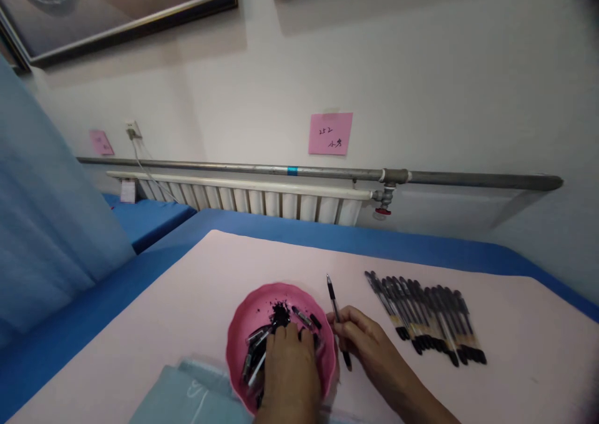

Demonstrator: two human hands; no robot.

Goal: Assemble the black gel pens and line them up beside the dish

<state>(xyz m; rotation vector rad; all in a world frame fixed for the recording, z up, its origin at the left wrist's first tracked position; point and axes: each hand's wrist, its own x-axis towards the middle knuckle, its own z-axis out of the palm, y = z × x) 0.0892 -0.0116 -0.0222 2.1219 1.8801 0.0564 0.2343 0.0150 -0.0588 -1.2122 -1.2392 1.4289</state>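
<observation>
My right hand pinches an uncapped clear pen with a black grip, its tip pointing up, just right of a pink scalloped bowl. Inside the bowl my left hand reaches down with fingers curled; its fingertips, and whatever they grip, are hidden. Around those fingers lie clear and black pen parts and a heap of small black pieces. To the right, several assembled pens with black caps lie side by side in a slanted row.
A pale pink sheet covers the blue bed. Folded light-blue fabric lies left of the bowl. Behind the bed run a white radiator and a metal pipe. A blue curtain hangs at the left.
</observation>
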